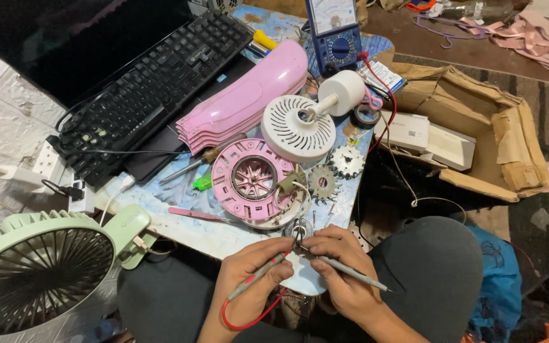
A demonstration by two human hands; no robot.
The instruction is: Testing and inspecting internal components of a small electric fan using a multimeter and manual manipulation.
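Here, in the head view, my left hand [252, 279] pinches a probe with a red lead [258, 276] between thumb and fingers, its tip pointing up toward a small round metal part [300, 230] at the near edge of the table [223, 236]. My right hand [341, 270] is closed in a pen grip on a grey probe [351, 272], whose tip meets the same part from the other side. Both hands rest over a white disc [303, 282] that lies on my lap, just below the table edge.

Just beyond the hands sits a pink round motor housing [253, 181], with two toothed metal discs [335, 171] to its right. Behind them lie a white slotted cover [297, 129], a white cylinder [341, 92] and a pink fan body [246, 101]. A blue multimeter [333, 35] stands at the far edge, a red wire running from it. A black keyboard [154, 89] fills the left of the table; a pale green fan [39, 273] stands near left. A torn cardboard box [478, 140] holding white boxes lies to the right.
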